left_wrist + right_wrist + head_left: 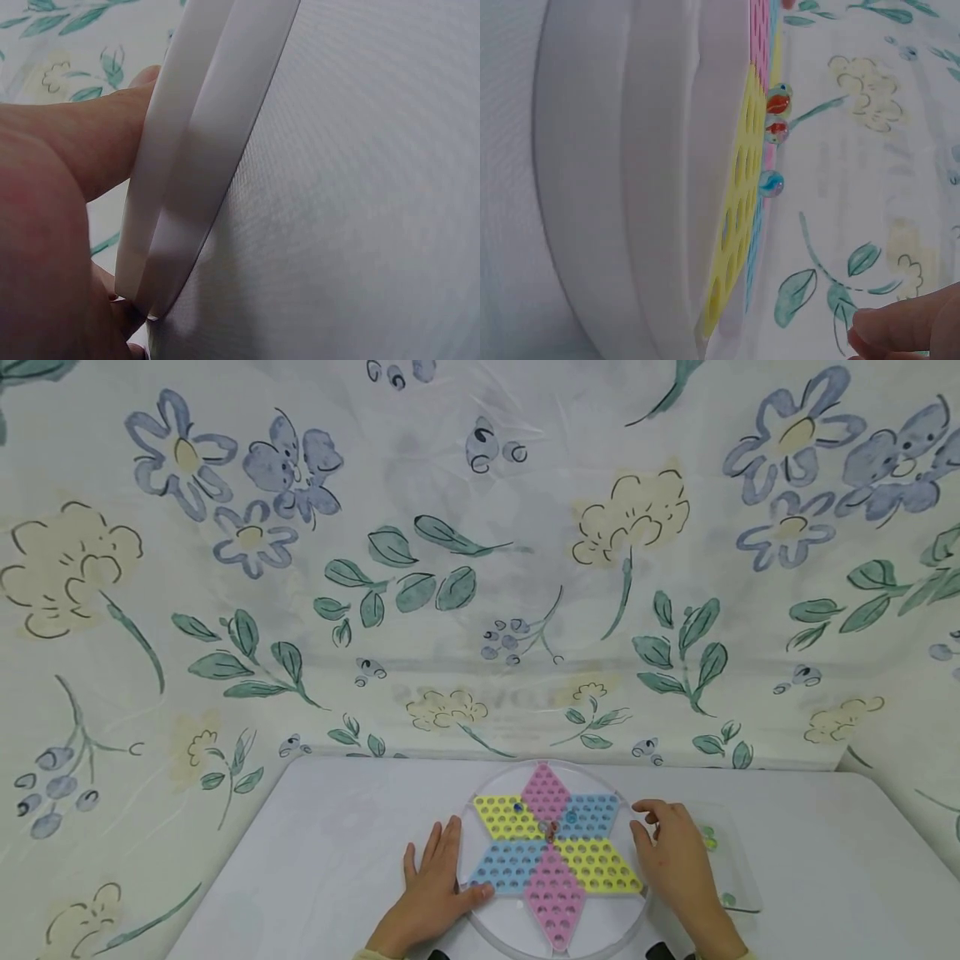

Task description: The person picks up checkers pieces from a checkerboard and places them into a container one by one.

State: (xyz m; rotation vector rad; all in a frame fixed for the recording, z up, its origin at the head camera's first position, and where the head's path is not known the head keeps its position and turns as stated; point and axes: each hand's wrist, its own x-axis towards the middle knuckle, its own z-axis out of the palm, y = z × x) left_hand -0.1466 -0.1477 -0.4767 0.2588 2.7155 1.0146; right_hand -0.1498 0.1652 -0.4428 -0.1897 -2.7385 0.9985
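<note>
A round white Chinese checkers board (504,914) with a pink, yellow and blue star of holes lies on the table. My left hand (431,893) rests at its left rim, fingers straight and thumb over the edge; the left wrist view shows that thumb (112,139) against the rim. My right hand (678,860) hovers by the right rim, fingers loosely bent, with a gap between thumb and forefinger and nothing visible there. Red-streaked marbles (777,130) sit near the star's centre. A light blue marble (572,817) sits in the blue section, a dark blue marble (518,807) in the yellow.
Beside my right hand, partly behind it, is a clear shallow tray (744,877) holding several green marbles (709,839). The white table (322,827) ends at a hanging flower-patterned cloth (525,610) at the back and sides.
</note>
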